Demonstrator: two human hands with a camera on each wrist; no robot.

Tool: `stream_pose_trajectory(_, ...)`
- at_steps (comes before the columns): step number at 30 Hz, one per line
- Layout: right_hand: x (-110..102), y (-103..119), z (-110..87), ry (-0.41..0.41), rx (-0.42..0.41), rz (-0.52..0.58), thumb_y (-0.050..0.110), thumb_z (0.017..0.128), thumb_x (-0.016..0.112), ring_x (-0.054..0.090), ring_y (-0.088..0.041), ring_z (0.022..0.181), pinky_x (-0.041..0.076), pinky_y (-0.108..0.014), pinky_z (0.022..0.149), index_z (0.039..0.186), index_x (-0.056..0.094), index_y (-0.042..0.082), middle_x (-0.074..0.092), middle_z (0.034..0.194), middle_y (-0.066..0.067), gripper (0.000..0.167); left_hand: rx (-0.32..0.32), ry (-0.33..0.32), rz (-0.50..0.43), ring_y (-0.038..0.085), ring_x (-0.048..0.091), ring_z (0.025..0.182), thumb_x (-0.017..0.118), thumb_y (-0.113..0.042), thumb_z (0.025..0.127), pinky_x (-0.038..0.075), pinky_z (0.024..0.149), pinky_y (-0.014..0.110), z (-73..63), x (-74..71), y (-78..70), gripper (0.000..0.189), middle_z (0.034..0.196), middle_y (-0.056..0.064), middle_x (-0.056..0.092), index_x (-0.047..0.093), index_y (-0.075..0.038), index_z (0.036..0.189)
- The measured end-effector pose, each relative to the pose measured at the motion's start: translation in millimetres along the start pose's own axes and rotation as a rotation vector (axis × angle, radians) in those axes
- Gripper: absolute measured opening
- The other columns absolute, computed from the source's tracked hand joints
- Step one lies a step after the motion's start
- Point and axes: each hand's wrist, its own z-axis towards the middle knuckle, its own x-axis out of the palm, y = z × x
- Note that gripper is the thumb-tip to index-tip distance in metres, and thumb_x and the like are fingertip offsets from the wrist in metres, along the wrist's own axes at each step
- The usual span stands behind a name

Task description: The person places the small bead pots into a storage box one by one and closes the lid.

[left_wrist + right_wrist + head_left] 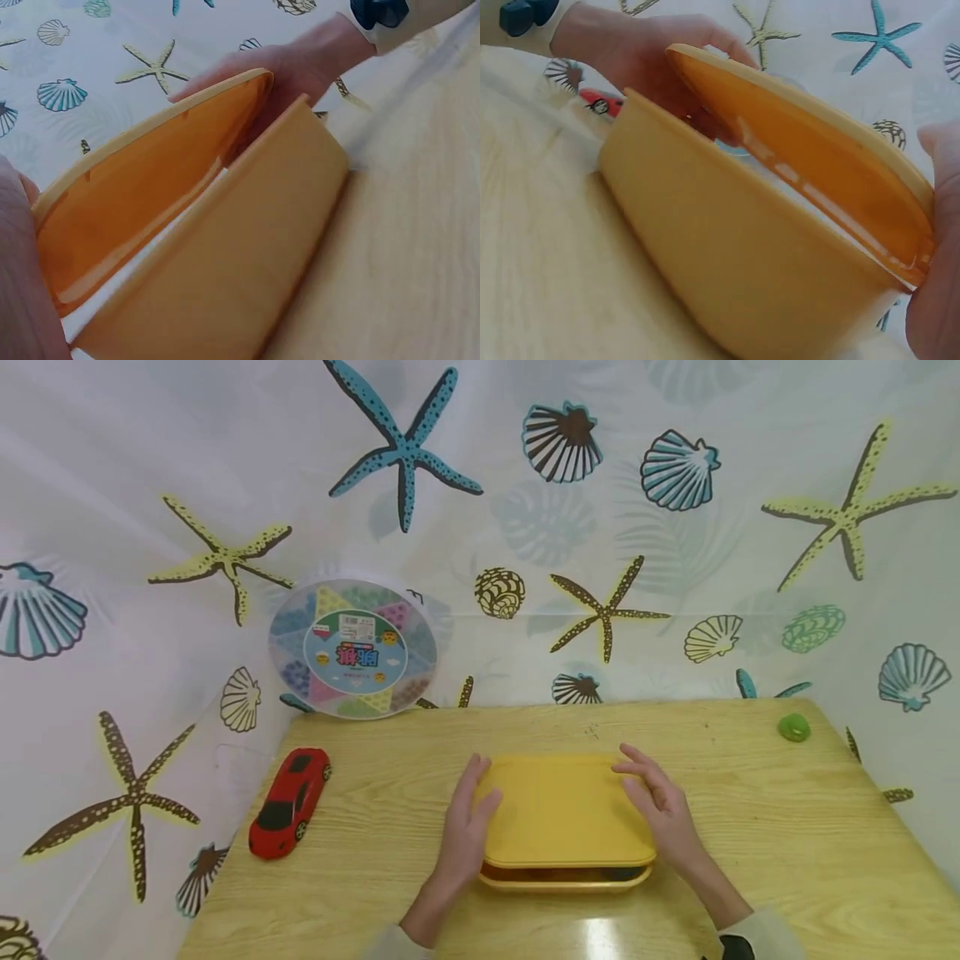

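Observation:
A yellow box (567, 887) stands on the table with its yellow lid (567, 810) tilted over it, near edge raised. Through the gap in the head view, something dark blue and something reddish show dimly. At the lid's left side my left hand (463, 827) holds it, thumb by its top face. On the opposite side my right hand (670, 818) holds the lid, upper fingers spread near its far corner. Both wrist views show the orange underside of the lid (157, 195) above the box wall (735, 240). The lower fingers are partly hidden.
A red toy car (291, 803) sits to the left on the wooden table (390, 793). Behind it a round Chinese checkers board (352, 649) leans on the patterned cloth (480, 535). A small green object (793, 727) lies near the back right corner.

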Motion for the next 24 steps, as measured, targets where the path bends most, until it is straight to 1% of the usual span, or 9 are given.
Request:
stream_pose_trajectory(4,6.6,-5.8,-10.0,-0.027,-0.011,-0.028,0.006,0.111,0.044,0.020,-0.043,0.155,0.025,-0.008,0.117,0.130,0.063,-0.005,0.036,0.161,-0.029,0.030,0.059,-0.007,0.036,0.037,0.014,0.159,0.050,-0.023,0.110,0.015,0.127,0.064,-6.9,2.1,11.0,0.058,0.173,0.014,0.018,0.035,0.001,0.160)
stream_pose_trajectory(7,12.0,-7.9,-15.1,-0.045,-0.014,-0.040,0.006,0.110,0.045,0.020,-0.041,0.156,0.024,-0.009,0.118,0.129,0.065,-0.002,0.038,0.161,-0.026,0.029,0.065,-0.017,0.010,0.036,0.014,0.160,0.050,-0.022,0.110,0.014,0.127,0.065,-10.8,2.3,18.3,0.059,0.173,0.010,0.018,0.033,0.000,0.162)
stream_pose_trajectory(12,15.4,-11.9,-18.3,-0.060,-0.019,-0.083,0.006,0.110,0.045,0.023,-0.037,0.156,0.024,-0.010,0.118,0.129,0.066,0.001,0.042,0.161,-0.021,0.029,0.059,-0.023,0.022,0.035,0.013,0.160,0.050,-0.023,0.110,0.015,0.127,0.064,-15.9,3.6,28.2,0.060,0.174,0.008,0.017,0.031,-0.001,0.163)
stream_pose_trajectory(14,15.1,-12.7,-18.7,-0.054,-0.010,-0.119,0.008,0.111,0.045,0.025,-0.037,0.156,0.027,-0.018,0.121,0.130,0.066,0.002,0.042,0.162,-0.018,0.029,0.060,-0.020,0.042,0.037,0.013,0.159,0.048,-0.023,0.111,0.016,0.126,0.064,-17.0,3.8,30.1,0.059,0.174,0.009,0.016,0.030,0.000,0.163)
stream_pose_trajectory(16,15.3,-11.9,-18.7,-0.037,0.002,-0.174,0.011,0.111,0.045,0.025,-0.039,0.155,0.029,-0.035,0.125,0.134,0.064,0.003,0.040,0.163,-0.017,0.030,0.050,-0.015,0.058,0.036,0.013,0.159,0.047,-0.023,0.112,0.016,0.127,0.064,-17.4,3.2,29.6,0.058,0.174,0.009,0.016,0.030,-0.001,0.163)
stream_pose_trajectory(18,16.2,-9.4,-18.0,-0.015,0.012,-0.266,0.016,0.111,0.048,0.024,-0.041,0.156,0.028,-0.056,0.125,0.141,0.061,0.004,0.035,0.166,-0.016,0.034,0.040,-0.019,0.116,0.037,0.013,0.160,0.048,-0.022,0.112,0.016,0.127,0.064,-17.3,2.7,26.8,0.057,0.174,0.010,0.016,0.031,-0.001,0.163)
stream_pose_trajectory(20,17.9,-5.6,-16.3,0.013,0.015,-0.388,0.022,0.111,0.051,0.020,-0.042,0.157,0.024,-0.073,0.120,0.149,0.055,0.007,0.030,0.169,-0.014,0.042,0.026,-0.015,0.219,0.037,0.012,0.160,0.050,-0.023,0.111,0.016,0.127,0.063,-16.2,2.8,21.3,0.058,0.174,0.011,0.016,0.032,-0.002,0.163)
stream_pose_trajectory(22,20.3,-1.4,-13.7,0.041,0.003,-0.519,0.029,0.109,0.054,0.016,-0.042,0.158,0.021,-0.077,0.118,0.155,0.049,0.009,0.026,0.171,-0.014,0.051,0.025,-0.004,0.369,0.036,0.012,0.160,0.050,-0.026,0.110,0.016,0.128,0.061,-14.2,4.5,14.6,0.060,0.173,0.013,0.017,0.032,-0.001,0.162)
stream_pose_trajectory(24,23.2,3.3,-11.2,0.075,-0.004,-0.637,0.037,0.108,0.056,0.012,-0.040,0.159,0.017,-0.076,0.120,0.160,0.043,0.013,0.024,0.172,-0.011,0.059,0.035,0.017,0.522,0.037,0.012,0.160,0.049,-0.029,0.110,0.015,0.129,0.060,-12.0,8.1,7.4,0.062,0.172,0.017,0.019,0.032,0.001,0.162)
